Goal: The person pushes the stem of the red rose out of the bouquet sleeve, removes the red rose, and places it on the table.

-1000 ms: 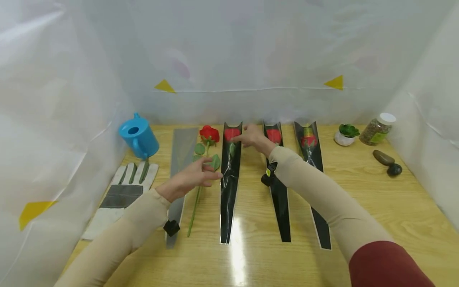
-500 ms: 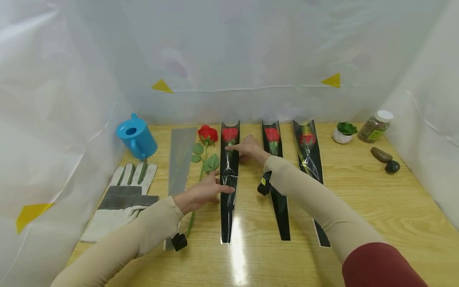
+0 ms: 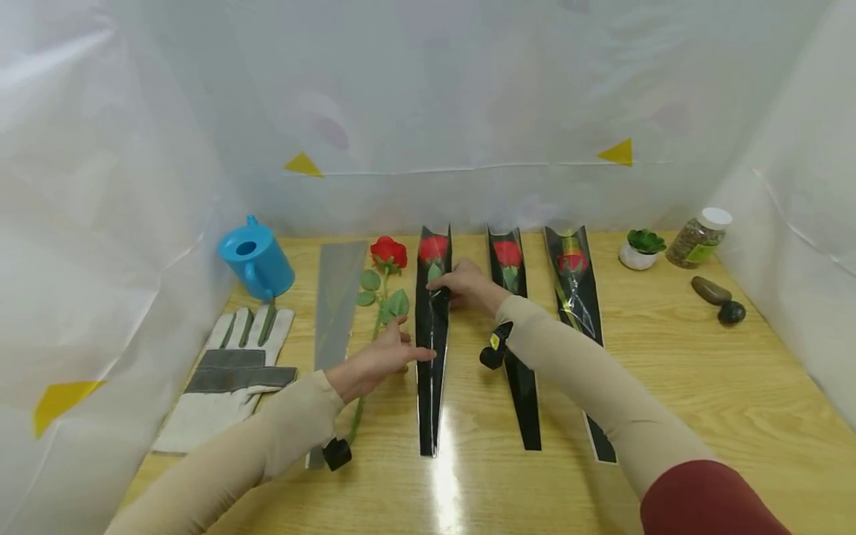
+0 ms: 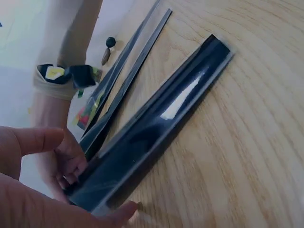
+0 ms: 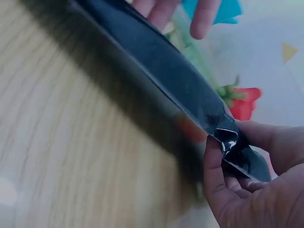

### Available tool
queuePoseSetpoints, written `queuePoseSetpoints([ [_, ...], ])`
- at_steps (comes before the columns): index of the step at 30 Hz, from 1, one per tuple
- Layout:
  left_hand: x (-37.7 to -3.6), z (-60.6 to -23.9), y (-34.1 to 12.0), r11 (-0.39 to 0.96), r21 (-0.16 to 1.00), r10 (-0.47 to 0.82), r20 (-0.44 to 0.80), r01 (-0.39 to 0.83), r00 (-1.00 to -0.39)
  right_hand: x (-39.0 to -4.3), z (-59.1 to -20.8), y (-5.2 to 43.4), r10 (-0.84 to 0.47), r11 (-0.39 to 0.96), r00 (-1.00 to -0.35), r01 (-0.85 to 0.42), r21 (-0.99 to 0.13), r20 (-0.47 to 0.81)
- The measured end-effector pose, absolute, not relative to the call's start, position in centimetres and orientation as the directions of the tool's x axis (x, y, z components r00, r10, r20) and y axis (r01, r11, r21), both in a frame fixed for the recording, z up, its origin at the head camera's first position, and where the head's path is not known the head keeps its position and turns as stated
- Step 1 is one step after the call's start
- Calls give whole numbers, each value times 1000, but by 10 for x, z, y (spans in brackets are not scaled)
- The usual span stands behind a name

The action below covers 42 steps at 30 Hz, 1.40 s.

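My right hand (image 3: pixel 468 286) pinches a red rose in a black-backed clear sleeve (image 3: pixel 433 327) near its upper part. In the right wrist view, the thumb and fingers crease the sleeve (image 5: pixel 166 71), which is lifted a little off the table. My left hand (image 3: pixel 384 360) has its fingers spread at the left side of the sleeve, thumb reaching over it. In the left wrist view, the thumb (image 4: pixel 40 140) and a fingertip stand on either side of the sleeve's end; contact is unclear. Left of it lie a loose red rose (image 3: pixel 388 253) and a clear flat sleeve (image 3: pixel 337 290).
Two more sleeved roses lie to the right, one sleeved rose (image 3: pixel 521 394) under my right forearm. A blue watering can (image 3: pixel 257 260) and a work glove (image 3: pixel 224 379) lie left. A potted succulent (image 3: pixel 640 249), a jar (image 3: pixel 698 238) and two stones (image 3: pixel 712 291) are right.
My right hand has come down from above the sleeve and taken hold of it; the sleeve has shifted slightly right and turned. My left hand has moved right and nearer to me.
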<state>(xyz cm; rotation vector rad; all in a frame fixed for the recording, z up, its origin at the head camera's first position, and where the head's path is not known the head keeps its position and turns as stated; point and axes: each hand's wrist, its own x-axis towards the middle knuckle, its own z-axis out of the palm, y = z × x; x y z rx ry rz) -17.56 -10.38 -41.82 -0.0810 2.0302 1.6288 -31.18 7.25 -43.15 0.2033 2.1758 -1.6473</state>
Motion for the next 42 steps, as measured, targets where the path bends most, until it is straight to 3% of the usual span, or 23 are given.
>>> queuePoseSetpoints([
  [5, -177, -422, -107, 200, 930, 246, -352, -308, -903, -303, -406, 81, -215, 161, -893, 366, -916, -395],
  [11, -184, -406, -115, 331, 934, 247, -227, -138, -942, -293, -366, 93, -267, 37, -921, 284, -958, -283],
  [18, -198, -375, -126, 437, 897, 268, -62, 64, -962, -276, -325, 107, -236, -135, -966, 139, -981, -104],
  [23, -200, -354, -133, 467, 831, 355, 136, 301, -925, -255, -299, 115, -208, -264, -978, 37, -964, 19],
  [27, -200, -338, -140, 461, 787, 409, 222, 410, -885, -241, -279, 121, -169, -377, -974, -77, -923, 151],
  [34, -204, -317, -143, 425, 785, 436, 258, 451, -862, -224, -267, 134, -16, -549, -934, -291, -783, 358],
  [42, -207, -322, -139, 411, 767, 502, 261, 493, -825, -221, -269, 142, 152, -621, -917, -379, -686, 368],
])
